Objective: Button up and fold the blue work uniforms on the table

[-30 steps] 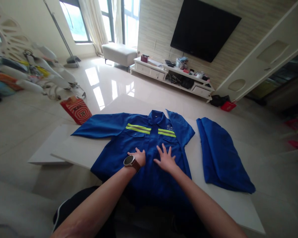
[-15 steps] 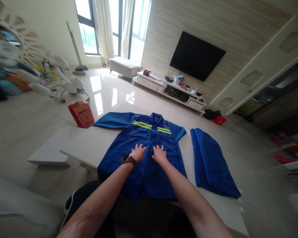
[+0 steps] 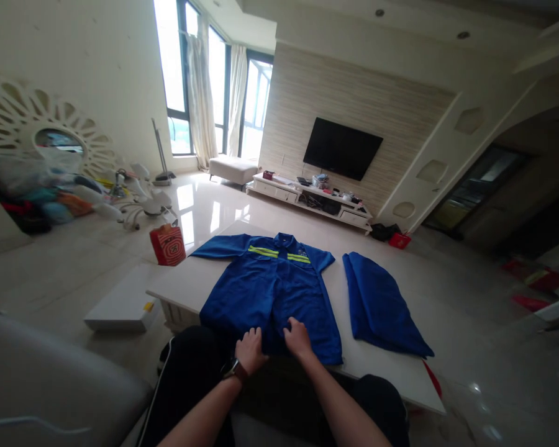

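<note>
A blue work jacket (image 3: 251, 282) with yellow-green reflective stripes lies spread face up on a white table (image 3: 181, 282), collar away from me. At its bottom hem, near the table's front edge, are both my hands. My left hand (image 3: 250, 351), with a watch on the wrist, has its fingers bent over the hem left of the front placket. Just right of the placket, my right hand (image 3: 298, 338) has curled fingers gripping the hem. Folded blue cloth (image 3: 377, 304), of the same colour, rests to the right of the jacket.
A red patterned box (image 3: 168, 244) stands on the floor beyond the table's left corner. Below it lies a flat white box (image 3: 121, 301). A grey sofa (image 3: 51, 379) is close on my left. The TV cabinet (image 3: 284, 189) stands along the far wall.
Both my hands have moved from the middle of the jacket down towards me to its hem, and their spread fingers have curled. The view has tilted up.
</note>
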A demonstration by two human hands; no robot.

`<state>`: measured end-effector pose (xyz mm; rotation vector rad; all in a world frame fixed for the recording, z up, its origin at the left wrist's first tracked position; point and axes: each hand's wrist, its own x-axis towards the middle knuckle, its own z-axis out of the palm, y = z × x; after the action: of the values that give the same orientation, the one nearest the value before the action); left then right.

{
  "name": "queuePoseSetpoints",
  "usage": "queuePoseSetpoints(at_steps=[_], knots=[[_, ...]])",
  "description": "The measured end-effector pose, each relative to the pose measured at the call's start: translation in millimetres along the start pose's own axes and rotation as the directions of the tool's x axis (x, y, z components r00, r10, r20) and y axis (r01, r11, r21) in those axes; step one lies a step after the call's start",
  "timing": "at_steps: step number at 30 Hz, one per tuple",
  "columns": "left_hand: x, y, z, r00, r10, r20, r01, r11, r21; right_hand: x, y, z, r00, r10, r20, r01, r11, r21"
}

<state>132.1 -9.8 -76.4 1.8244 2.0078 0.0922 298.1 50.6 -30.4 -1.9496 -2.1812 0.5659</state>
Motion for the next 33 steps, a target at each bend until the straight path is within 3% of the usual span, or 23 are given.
queuePoseSetpoints(at_steps=[2, 4, 7, 9, 12, 16, 19, 21, 23, 25, 28, 30, 31, 33], knots=[[-1.5, 1.7, 2.0, 0.999, -0.005, -0.042, 0.005, 1.0, 0.013, -2.1, 27.7, -43.8, 0.971, 0.102, -0.217, -0.075, 0.989, 0.131], [-0.9, 2.8, 1.5, 0.998, 0.017, -0.056, -0.014, 0.999, 0.049, -12.3, 69.6, -86.8, 0.9, 0.25, -0.358, -0.186, 0.961, 0.205], [1.8, 6.0, 3.7, 0.997, 0.067, -0.045, -0.062, 0.992, 0.107, -42.8, 141.2, -129.8, 0.859, 0.4, -0.319, -0.361, 0.916, 0.177], [4.5, 9.3, 7.3, 0.995, 0.094, -0.03, -0.09, 0.987, 0.135, -69.6, 179.9, -137.0, 0.861, 0.45, -0.237, -0.436, 0.893, 0.111], [7.8, 13.5, 10.7, 0.993, 0.114, -0.025, -0.109, 0.981, 0.162, -115.4, 213.4, -114.8, 0.882, 0.405, -0.24, -0.42, 0.907, -0.014], [6.7, 12.5, 8.7, 0.996, 0.082, -0.027, -0.078, 0.986, 0.147, -182.3, 228.4, -43.6, 0.904, 0.326, -0.277, -0.36, 0.929, -0.082], [7.7, 6.2, 2.0, 0.998, 0.066, 0.006, -0.066, 0.996, 0.063, -223.1, 233.6, 6.4, 0.882, 0.241, -0.406, -0.289, 0.955, -0.06], [14.2, -1.0, -11.6, 0.998, 0.056, 0.011, -0.056, 0.997, -0.045, -238.4, 236.6, 24.5, 0.863, 0.223, -0.453, -0.256, 0.967, -0.011], [25.3, -13.5, -36.9, 0.999, 0.007, -0.053, -0.017, 0.98, -0.2, -244.3, 238.9, 30.2, 0.852, 0.2, -0.484, -0.214, 0.977, 0.028], [37.3, -35.3, -71.4, 0.975, -0.099, -0.197, 0.014, 0.919, -0.393, -244.4, 240.0, 28.6, 0.839, 0.166, -0.518, -0.17, 0.985, 0.041], [45.3, -86.6, -121.1, 0.849, -0.378, -0.368, 0.078, 0.779, -0.622, -242.1, 238.0, 24.4, 0.825, 0.126, -0.551, -0.127, 0.991, 0.036], [39.4, -125.2, -139.0, 0.766, -0.485, -0.422, 0.129, 0.759, -0.638, -241.5, 234.0, 23.2, 0.819, 0.113, -0.562, -0.113, 0.993, 0.034], [33.7, -142.5, -141.7, 0.77, -0.49, -0.41, 0.18, 0.782, -0.596, -241.4, 231.4, 22.9, 0.817, 0.111, -0.566, -0.109, 0.993, 0.037], [19.9, -168.2, -136.2, 0.832, -0.442, -0.336, 0.266, 0.848, -0.459, -241.1, 225.1, 22.0, 0.811, 0.121, -0.572, -0.116, 0.992, 0.045]])
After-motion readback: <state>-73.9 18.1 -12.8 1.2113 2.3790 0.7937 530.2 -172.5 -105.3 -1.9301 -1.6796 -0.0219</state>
